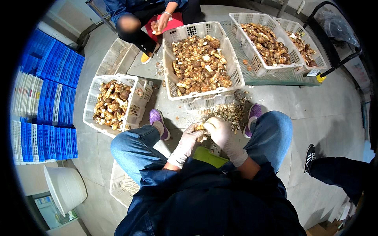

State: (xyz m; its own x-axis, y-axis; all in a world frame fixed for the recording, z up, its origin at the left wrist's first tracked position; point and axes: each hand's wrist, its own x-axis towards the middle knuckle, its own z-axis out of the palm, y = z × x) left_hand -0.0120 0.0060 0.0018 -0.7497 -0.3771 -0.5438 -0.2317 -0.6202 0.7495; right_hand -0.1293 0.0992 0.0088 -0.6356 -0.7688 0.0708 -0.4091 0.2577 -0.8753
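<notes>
My gloved left hand [189, 139] is closed round a small brown and cream mushroom [201, 128] between my knees. My gloved right hand [218, 135] is closed against it from the right; what its fingers hold is hidden. Below and behind both hands are a lime-green object [208, 157] and a heap of pale trimmings [230, 110] on the floor. A white crate of mushrooms [202, 65] stands ahead, on another crate, and a second crate of mushrooms [112, 102] is at my left.
A co-worker [149, 11] sits ahead, holding something small. A green trolley [252, 80] bears crates at the back right. Blue stacked crates [55, 102] and a white tub [65, 188] line the left. Another person's shoe [310, 159] is at my right. An empty crate [118, 55] lies behind.
</notes>
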